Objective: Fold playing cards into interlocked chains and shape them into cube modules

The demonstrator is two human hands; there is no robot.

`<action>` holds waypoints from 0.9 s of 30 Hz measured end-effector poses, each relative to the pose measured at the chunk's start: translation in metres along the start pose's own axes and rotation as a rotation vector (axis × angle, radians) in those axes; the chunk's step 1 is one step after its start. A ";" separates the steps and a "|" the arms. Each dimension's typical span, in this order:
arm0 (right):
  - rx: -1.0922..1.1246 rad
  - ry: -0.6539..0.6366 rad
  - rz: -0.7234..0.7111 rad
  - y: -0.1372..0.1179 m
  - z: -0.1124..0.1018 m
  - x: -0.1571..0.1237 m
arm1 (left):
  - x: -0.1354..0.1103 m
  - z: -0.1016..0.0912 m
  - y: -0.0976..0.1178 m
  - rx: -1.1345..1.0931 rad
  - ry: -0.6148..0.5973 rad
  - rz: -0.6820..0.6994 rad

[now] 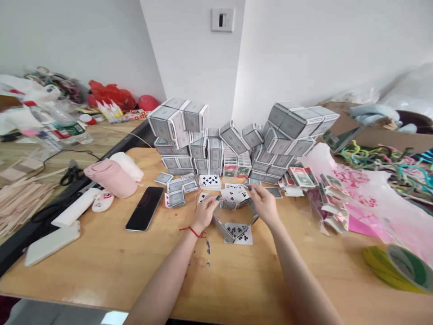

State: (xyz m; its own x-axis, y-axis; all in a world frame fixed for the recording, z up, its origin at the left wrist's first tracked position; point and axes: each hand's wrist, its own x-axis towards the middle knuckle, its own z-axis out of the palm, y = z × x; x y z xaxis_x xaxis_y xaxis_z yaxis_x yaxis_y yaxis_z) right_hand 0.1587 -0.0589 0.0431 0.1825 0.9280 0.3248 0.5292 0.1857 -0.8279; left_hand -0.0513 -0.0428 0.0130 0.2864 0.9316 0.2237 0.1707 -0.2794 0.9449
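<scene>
Your angular ring of grey-backed playing cards point(223, 229), pinched at opposite sides by your left hand point(205, 213) and right hand point(265, 204), sits over the wooden worktop point(149, 262). Uneven pulling could split it, though its joins look too small to judge; a forward slip could topple the grey card-block stack point(176, 161).

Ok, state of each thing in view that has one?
Left hand: at folded cards, grip unclear
Right hand: at folded cards, grip unclear
Folded cards: standing on edge
Phone: face up, screen dark
Pink cloth: rolled up
Card blocks: stacked
Card boxes at right: some open
Red bag: crumpled
Scissors: blades unclear
</scene>
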 end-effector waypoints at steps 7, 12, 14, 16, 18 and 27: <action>0.517 0.032 0.294 0.026 0.016 -0.033 | 0.001 0.007 -0.005 -0.138 -0.039 -0.070; 0.537 0.007 0.264 0.020 0.030 -0.038 | -0.001 0.010 -0.006 -0.093 0.021 -0.045; 0.552 0.053 0.242 0.020 0.031 -0.036 | -0.002 0.009 -0.003 -0.077 0.064 -0.019; 0.580 0.081 0.216 0.021 0.030 -0.035 | -0.002 0.008 -0.001 -0.079 0.095 0.007; 0.588 0.086 0.186 0.023 0.028 -0.035 | -0.002 0.008 -0.002 -0.080 0.109 0.018; 0.552 0.023 0.157 0.026 0.029 -0.031 | 0.002 0.007 -0.013 -0.096 0.090 0.035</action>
State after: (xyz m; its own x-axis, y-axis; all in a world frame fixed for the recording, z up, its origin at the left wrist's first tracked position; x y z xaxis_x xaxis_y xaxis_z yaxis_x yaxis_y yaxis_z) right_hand 0.1430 -0.0732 -0.0018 0.2448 0.9520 0.1835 -0.0158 0.1931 -0.9810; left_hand -0.0466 -0.0390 -0.0002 0.2037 0.9400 0.2736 0.0699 -0.2927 0.9536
